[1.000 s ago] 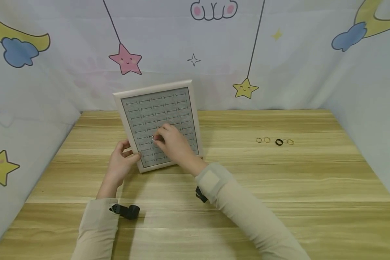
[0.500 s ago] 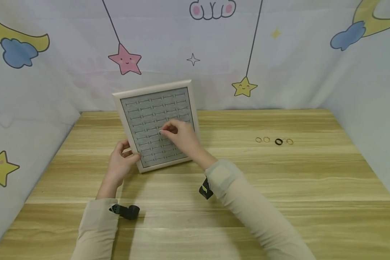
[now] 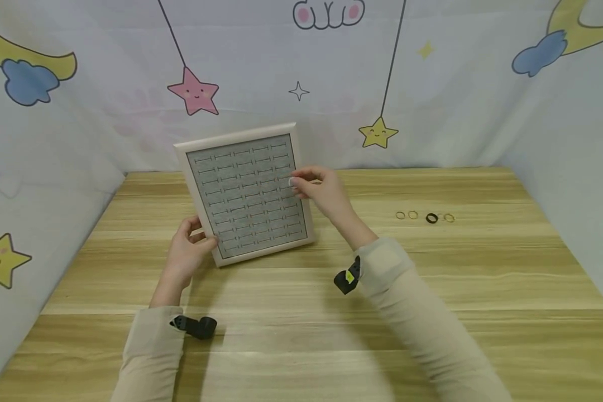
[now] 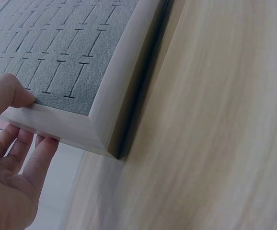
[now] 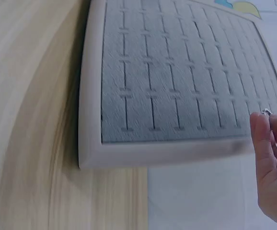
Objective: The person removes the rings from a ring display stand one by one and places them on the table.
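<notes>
A ring display board [image 3: 246, 195] with a pale frame and grey slotted felt stands tilted on the table. My left hand [image 3: 186, 254] holds its left edge near the lower corner; in the left wrist view, the thumb of the left hand [image 4: 14, 163] lies on the frame's face with the fingers behind. Between thumb and fingertips, my right hand [image 3: 326, 192] pinches a small silver ring [image 5: 266, 112] by the board's right edge. In the right wrist view, the right hand [image 5: 272, 163] partly covers this ring. All the felt slots in sight hold nothing.
Right of the board, several rings lie in a row on the wooden table [image 3: 301, 335]: thin gold ones [image 3: 413, 215] and a black ring [image 3: 431, 218]. A white printed cloth [image 3: 261, 67] hangs behind and at both sides.
My right hand has moved right and up with the silver ring, from the middle of the felt to the board's right edge. The left hand and the board have stayed put.
</notes>
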